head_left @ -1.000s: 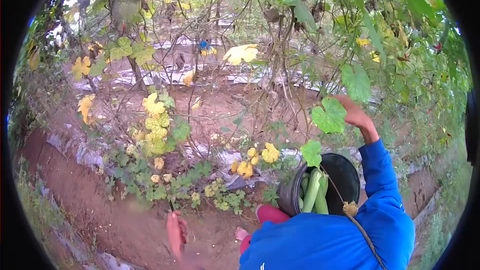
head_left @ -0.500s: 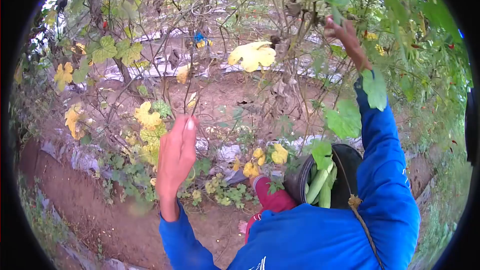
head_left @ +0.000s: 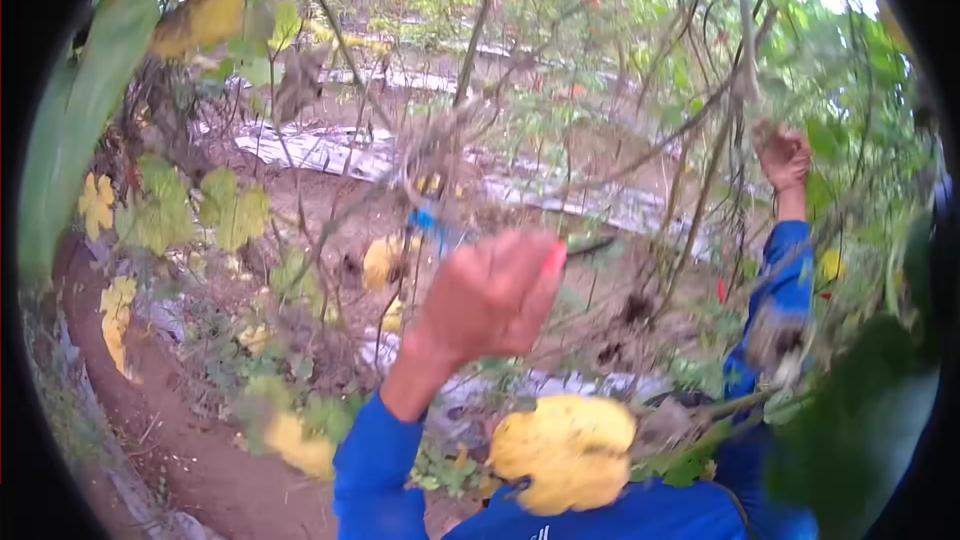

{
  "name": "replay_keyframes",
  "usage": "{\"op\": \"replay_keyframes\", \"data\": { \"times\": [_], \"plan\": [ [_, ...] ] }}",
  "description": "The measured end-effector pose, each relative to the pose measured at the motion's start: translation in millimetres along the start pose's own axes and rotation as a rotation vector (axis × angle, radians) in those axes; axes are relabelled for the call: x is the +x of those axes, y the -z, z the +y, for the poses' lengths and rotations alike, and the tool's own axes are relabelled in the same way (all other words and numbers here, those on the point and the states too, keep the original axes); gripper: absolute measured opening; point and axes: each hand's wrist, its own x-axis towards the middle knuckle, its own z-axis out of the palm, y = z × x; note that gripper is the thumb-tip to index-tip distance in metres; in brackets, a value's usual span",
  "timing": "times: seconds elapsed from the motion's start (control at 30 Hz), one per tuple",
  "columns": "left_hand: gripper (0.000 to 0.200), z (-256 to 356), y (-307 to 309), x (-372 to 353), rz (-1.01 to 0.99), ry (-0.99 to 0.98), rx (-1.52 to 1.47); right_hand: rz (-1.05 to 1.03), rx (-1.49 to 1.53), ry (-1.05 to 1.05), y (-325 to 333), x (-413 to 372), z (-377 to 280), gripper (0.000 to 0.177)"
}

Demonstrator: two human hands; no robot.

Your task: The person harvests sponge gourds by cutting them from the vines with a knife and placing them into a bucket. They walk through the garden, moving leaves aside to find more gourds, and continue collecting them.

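The picture is motion-blurred. My left hand (head_left: 490, 295) is raised in the middle of the view with its fingers curled. A thin dark stem (head_left: 590, 246) sticks out to the right from its fingertips. My right hand (head_left: 783, 155) is up high at the right among hanging vines, closed around a vine stem (head_left: 745, 70). Both arms wear blue sleeves (head_left: 375, 460). A large yellow leaf (head_left: 565, 455) hangs close to the camera, in front of my chest. The black bucket seen earlier is almost wholly hidden behind leaves.
Dry tangled vines and green and yellow leaves fill the view on a trellis. A blue tie (head_left: 435, 220) hangs on a stem behind my left hand. Bare red-brown soil (head_left: 170, 440) runs at lower left, with plastic-covered beds (head_left: 320, 150) beyond.
The view has tilted upward and blurred. My left hand rose further and curled. My right hand moved right and closed on a vine. The bucket with green gourds dropped out of sight.
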Motion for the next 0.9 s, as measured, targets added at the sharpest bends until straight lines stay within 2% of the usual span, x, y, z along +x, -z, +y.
{"op": "replay_keyframes", "data": {
  "times": [0.03,0.07,0.1,0.13,0.2,0.23,0.3,0.33,0.37,0.43,0.47,0.5,0.57,0.6,0.63,0.7,0.83,0.87,0.9],
  "plan": [
    [0.017,-9.8,-12.2,-7.2,-0.138,0.024,0.044,0.237,-0.120,-0.145,58.3,12.8,-15.6,0.031],
    [0.018,-16.3,-21.8,-6.6,-0.195,0.059,0.035,0.471,-0.069,-0.115,143.2,24.5,-28.0,0.033],
    [0.018,-22.7,-29.5,-5.7,-0.247,0.091,0.031,0.696,-0.016,-0.079,201.8,46.3,-40.6,0.034],
    [0.019,-40.8,-42.2,6.6,-0.201,0.180,0.015,0.746,-0.073,-0.045,203.4,74.1,-51.8,0.034],
    [0.028,-59.8,-59.7,-19.5,-0.108,0.365,-0.122,0.725,-0.148,-0.049,199.0,102.2,-47.2,0.034],
    [0.028,-71.3,-64.7,-26.7,-0.095,0.367,-0.112,0.712,-0.168,-0.055,196.2,115.3,-45.5,0.034],
    [0.025,-79.5,-64.0,-22.9,-0.145,0.509,-0.290,0.672,-0.195,-0.080,190.0,143.2,-44.0,0.034],
    [0.032,-70.5,-57.2,-17.1,-0.060,0.991,-0.744,0.651,-0.208,-0.093,184.4,159.2,-38.8,0.034],
    [0.032,-73.9,-60.1,-15.1,-0.044,0.978,-0.738,0.633,-0.213,-0.087,179.8,173.2,-38.7,0.034],
    [0.037,-76.8,-68.5,-8.1,-0.100,1.191,-0.930,0.606,-0.222,-0.090,174.5,198.5,-39.5,0.034],
    [0.047,-69.7,-58.2,9.5,-0.220,1.271,-1.094,0.591,-0.230,-0.091,170.8,208.5,-38.6,0.034],
    [0.047,-57.8,-54.7,27.1,-0.218,1.269,-1.086,0.584,-0.234,-0.094,169.9,215.3,-36.9,0.033],
    [0.049,-45.2,-66.6,62.4,-0.132,1.325,-1.432,0.576,-0.242,-0.097,166.4,223.0,-34.4,0.033],
    [0.047,-61.6,-83.4,58.1,-0.250,1.197,-1.716,0.577,-0.249,-0.104,161.9,223.4,-33.6,0.033],
    [0.047,-71.3,-93.7,65.3,-0.250,1.197,-1.719,0.580,-0.251,-0.120,158.0,220.5,-32.1,0.033],
    [0.045,-88.8,-106.5,87.6,-0.245,1.352,-1.509,0.587,-0.272,-0.160,151.2,216.5,-31.9,0.033],
    [0.051,-106.8,-130.5,132.8,-0.150,0.981,-0.770,0.616,-0.282,-0.148,162.1,201.9,-38.0,0.033],
    [0.051,-110.2,-139.8,135.8,-0.193,0.979,-0.806,0.626,-0.291,-0.133,168.7,201.7,-44.3,0.033],
    [0.052,-119.4,-147.3,137.6,-0.224,0.765,-0.664,0.631,-0.296,-0.119,169.6,203.1,-45.3,0.033]
  ]
}}
